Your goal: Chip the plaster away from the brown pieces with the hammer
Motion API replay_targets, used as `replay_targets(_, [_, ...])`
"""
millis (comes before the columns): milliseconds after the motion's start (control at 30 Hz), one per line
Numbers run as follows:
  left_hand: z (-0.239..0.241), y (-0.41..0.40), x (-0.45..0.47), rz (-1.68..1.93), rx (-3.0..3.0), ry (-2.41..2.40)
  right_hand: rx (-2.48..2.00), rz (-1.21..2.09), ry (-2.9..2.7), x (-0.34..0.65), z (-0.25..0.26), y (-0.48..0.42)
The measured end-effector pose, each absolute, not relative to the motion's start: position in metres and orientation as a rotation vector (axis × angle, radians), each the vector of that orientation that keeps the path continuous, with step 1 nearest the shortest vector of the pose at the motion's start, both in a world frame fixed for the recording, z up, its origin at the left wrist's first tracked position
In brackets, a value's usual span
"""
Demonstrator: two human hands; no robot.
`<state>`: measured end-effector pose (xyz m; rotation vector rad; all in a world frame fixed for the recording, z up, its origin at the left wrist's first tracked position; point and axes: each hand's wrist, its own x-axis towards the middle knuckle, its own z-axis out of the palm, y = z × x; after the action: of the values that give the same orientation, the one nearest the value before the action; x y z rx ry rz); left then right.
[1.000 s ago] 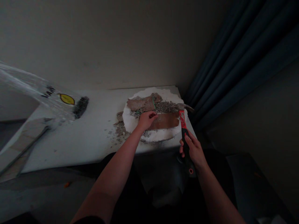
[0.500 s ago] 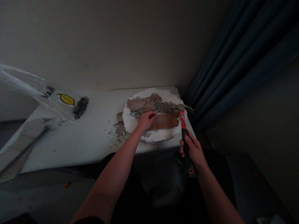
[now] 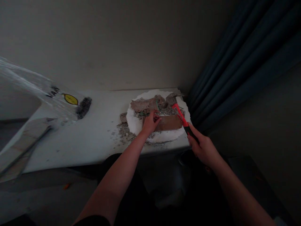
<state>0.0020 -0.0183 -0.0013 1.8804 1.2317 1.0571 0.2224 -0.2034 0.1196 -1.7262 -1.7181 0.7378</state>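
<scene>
On the far right part of the white surface (image 3: 94, 138), a brown brick-like slab (image 3: 169, 122) lies flat on a round white pad (image 3: 134, 124), which appears to cushion it and catch the grey rubble (image 3: 164, 110) heaped just behind it. The left hand (image 3: 150, 123) presses down on the slab's left end, its fingers (image 3: 155, 116) curled over the far edge, apparently to pin the piece so it cannot slide. The right hand (image 3: 204, 147) is clenched around the dark grip of a red-handled hammer (image 3: 180, 115), whose shaft slants up and left so that the head sits over the rubble just beyond the slab's right end; whether the head touches the debris cannot be told in this dim light. More crumbs (image 3: 122, 130) lie scattered on the surface just left of the pad. Well apart on the left, a clear plastic bag (image 3: 47, 94) with a yellow label rests on the surface.
</scene>
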Motion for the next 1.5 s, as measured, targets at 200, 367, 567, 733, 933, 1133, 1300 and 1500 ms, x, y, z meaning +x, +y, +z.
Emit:
replay_targets(200, [-0.004,-0.017,0.005,1.082,1.817,1.242,-1.927,0.566,-2.005,0.209,0.122,-0.202])
replay_targets(367, [-0.003,-0.018,0.006,1.078,1.808,1.229,-1.925,0.486,-2.057,0.204,0.124,-0.204])
replay_targets(567, [-0.001,-0.019,0.007,1.068,1.820,1.225,-1.989,0.347,-2.074,0.197,0.124,-0.205])
replay_targets(733, [-0.001,-0.018,0.006,1.058,1.815,1.225,-2.038,0.350,-2.107,0.198,0.123,-0.207])
replay_targets(933, [0.000,-0.019,0.006,1.073,1.816,1.204,-2.051,0.266,-2.124,0.195,0.124,-0.210])
replay_targets(1133, [-0.002,-0.017,0.006,1.069,1.828,1.242,-2.078,0.194,-2.164,0.188,0.123,-0.207])
replay_targets(1300, [-0.002,-0.017,0.007,1.047,1.847,1.245,-2.108,0.226,-2.193,0.186,0.118,-0.210])
replay_targets(1500, [-0.001,-0.017,0.007,1.045,1.859,1.235,-2.104,0.236,-2.134,0.183,0.119,-0.211])
